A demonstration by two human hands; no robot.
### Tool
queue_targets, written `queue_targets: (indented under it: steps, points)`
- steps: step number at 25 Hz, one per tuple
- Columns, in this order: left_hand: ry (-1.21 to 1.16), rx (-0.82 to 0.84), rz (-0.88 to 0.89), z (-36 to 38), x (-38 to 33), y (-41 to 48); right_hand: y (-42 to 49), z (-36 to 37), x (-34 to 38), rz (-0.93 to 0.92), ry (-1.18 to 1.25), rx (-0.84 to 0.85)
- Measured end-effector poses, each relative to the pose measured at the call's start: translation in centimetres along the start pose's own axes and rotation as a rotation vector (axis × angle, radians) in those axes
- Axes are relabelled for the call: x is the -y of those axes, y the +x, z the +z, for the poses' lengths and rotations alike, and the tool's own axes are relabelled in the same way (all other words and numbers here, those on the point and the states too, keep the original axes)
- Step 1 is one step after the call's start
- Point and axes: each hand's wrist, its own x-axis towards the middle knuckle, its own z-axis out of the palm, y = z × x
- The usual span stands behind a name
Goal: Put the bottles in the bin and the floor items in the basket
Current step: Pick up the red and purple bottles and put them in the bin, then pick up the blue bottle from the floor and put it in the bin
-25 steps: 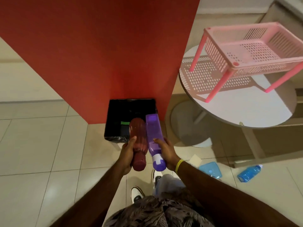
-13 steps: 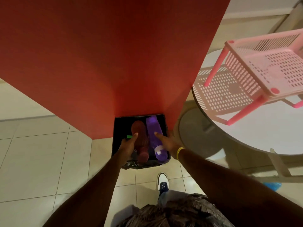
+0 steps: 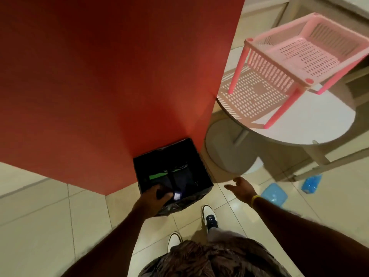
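Black bin [image 3: 201, 166] at frame centre, tight against the red wall [image 3: 111, 76]. Inside mostly dark: only a green patch and a pale bottle cap [image 3: 178, 196] at the near rim readable; bottles themselves not distinguishable. Left hand [image 3: 154, 198] at the bin's near-left rim, fingers curled over the edge; gripping anything or not, cannot tell. Right hand [image 3: 242, 187] right of the bin, clear of it, fingers spread, empty, yellow band at the wrist. Blue flat item [image 3: 274, 193] on the floor just beyond that hand, partly hidden by the forearm. Blue bottle [image 3: 311, 183] further right on the floor, blurred. Pink basket [image 3: 299, 56] upper right on the round table [image 3: 309, 124], clipped by the frame edge.
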Motion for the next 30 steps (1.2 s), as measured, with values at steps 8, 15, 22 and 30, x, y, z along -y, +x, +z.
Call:
queue_targets:
  steps: [8, 15, 22, 30]
  points:
    - [0.449, 0.191, 0.368, 1.7, -3.6, -0.8, -10.6, 2.4, -7.9, 0.056, 0.012, -0.161]
    - [0.652, 0.293, 0.596, 8.0, -10.7, -3.0, -17.2, 0.4, -14.5, 0.118, 0.102, -0.324]
    - [0.815, 0.268, 0.738, 16.5, -15.8, -8.5, -22.2, -2.0, -23.8, 0.152, 0.152, -0.381]
    - [1.025, 0.234, 0.896, 31.7, -20.4, -18.0, -29.3, -5.2, -37.7, 0.119, 0.009, -0.392]
